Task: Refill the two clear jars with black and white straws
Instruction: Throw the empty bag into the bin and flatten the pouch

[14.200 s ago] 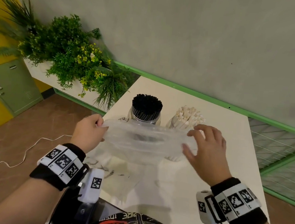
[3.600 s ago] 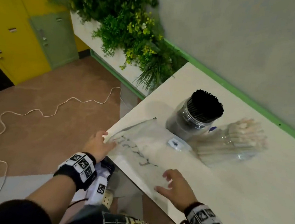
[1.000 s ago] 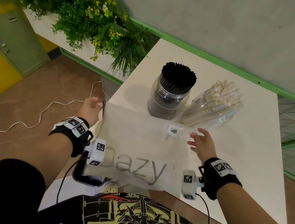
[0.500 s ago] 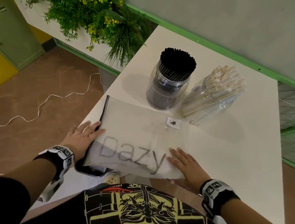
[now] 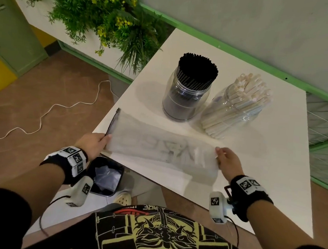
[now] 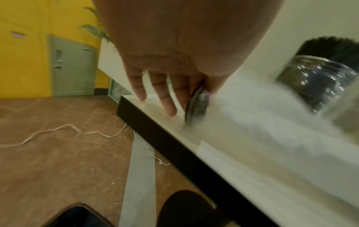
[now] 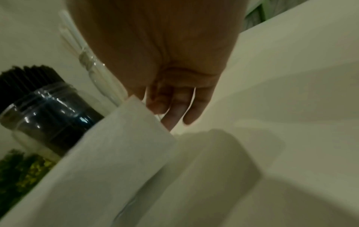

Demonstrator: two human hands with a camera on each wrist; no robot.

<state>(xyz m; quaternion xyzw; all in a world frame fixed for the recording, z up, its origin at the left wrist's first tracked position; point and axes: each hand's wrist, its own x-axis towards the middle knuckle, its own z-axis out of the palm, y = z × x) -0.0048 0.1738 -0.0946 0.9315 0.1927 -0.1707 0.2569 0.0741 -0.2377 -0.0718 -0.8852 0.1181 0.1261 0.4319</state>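
Note:
A clear jar packed with black straws [image 5: 189, 91] stands on the white table [image 5: 273, 172]. Just right of it, a clear jar of white straws [image 5: 237, 108] leans to the right. In front of them lies a frosted zip bag [image 5: 157, 149] with grey lettering, its near half raised and turned over toward the jars. My left hand [image 5: 105, 139] pinches the bag's left end at the dark zip edge [image 6: 196, 106]. My right hand [image 5: 218, 154] pinches its right end. The right wrist view shows the folded bag [image 7: 116, 153] below the fingers [image 7: 172, 118], with the black straw jar [image 7: 48, 110] behind.
A black bin [image 5: 106, 176] with a liner stands on the floor under the table's near left corner. Green plants [image 5: 101, 11] fill a planter beyond the table's left side. A white cable [image 5: 48, 111] trails over the brown floor. A grey wall backs the table.
Half a second ago both hands lay flat on the bag's near edge. Now they pinch its two ends and have lifted that edge, folding it over toward the jars.

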